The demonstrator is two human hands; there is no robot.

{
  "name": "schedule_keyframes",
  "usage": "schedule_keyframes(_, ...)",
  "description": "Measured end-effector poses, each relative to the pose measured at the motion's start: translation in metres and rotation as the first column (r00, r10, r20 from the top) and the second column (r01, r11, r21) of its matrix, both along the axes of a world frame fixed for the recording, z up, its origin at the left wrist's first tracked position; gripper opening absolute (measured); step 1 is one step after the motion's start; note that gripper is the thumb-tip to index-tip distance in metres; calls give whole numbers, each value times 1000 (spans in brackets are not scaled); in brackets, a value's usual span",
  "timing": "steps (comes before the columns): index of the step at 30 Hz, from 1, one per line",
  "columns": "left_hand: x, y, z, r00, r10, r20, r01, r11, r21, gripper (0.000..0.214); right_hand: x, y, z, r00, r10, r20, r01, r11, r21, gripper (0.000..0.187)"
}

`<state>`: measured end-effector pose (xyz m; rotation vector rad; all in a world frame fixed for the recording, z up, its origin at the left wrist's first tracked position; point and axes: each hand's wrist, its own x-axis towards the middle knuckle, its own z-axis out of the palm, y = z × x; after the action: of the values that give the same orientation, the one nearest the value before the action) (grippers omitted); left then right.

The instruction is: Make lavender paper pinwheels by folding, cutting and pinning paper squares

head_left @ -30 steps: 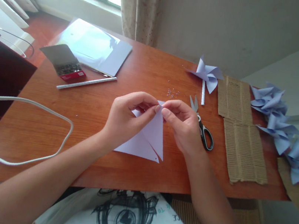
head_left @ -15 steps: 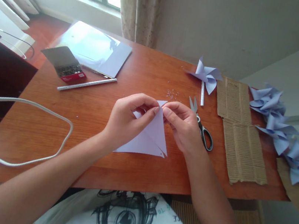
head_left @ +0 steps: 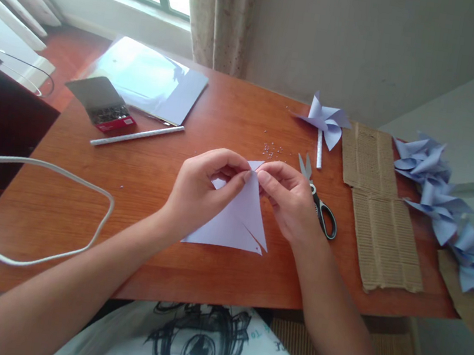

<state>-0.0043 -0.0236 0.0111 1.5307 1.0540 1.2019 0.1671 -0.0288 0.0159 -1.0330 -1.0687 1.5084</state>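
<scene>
A white paper square (head_left: 230, 224) with a diagonal slit toward its near right corner hangs between my hands over the wooden table (head_left: 151, 274). My left hand (head_left: 212, 182) is closed, its thumb and fingers pinching the paper near the far corner. Pinching the same far part from the other side is my right hand (head_left: 285, 196), thumb and fingertips together. The two sets of fingertips nearly meet; whether anything small sits between them is hidden. A small dark hole shows near the paper's near right corner. Scissors (head_left: 324, 214), blades parted, lie just right of my right hand.
Behind my hands are tiny scattered bits (head_left: 272, 150) and a paper pinwheel (head_left: 326, 119) on a stick. Corrugated cardboard (head_left: 381, 240) and several more pinwheels (head_left: 442, 202) lie right. Leftward are a rolled stick (head_left: 136, 136), red box (head_left: 114, 123), shiny folder (head_left: 153, 82) and white cable (head_left: 109, 212).
Both hands keep their pinch in nearly the same place. The paper's near edge has shifted slightly toward me, and the slit at its near right corner looks a little wider.
</scene>
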Motion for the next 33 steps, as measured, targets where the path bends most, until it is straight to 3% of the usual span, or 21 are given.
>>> schedule_keyframes(7, -1, -1, 3, 1000, 3, 0, -3, 1000, -14, 7, 1, 0, 0, 999, 26, -25, -27, 998, -56, 17)
schedule_keyframes(19, 0, -4, 7, 993, 20, -117, -7, 993, 115, 1, 0, 0, 2, 998, 10, 65, -11, 1000, 0, 24)
schedule_keyframes(33, 0, -3, 12, 996, 20, -82, -15, 998, 63, 3, 0, -1, 5, 986, -36, 164, 23, 997, 77, 28)
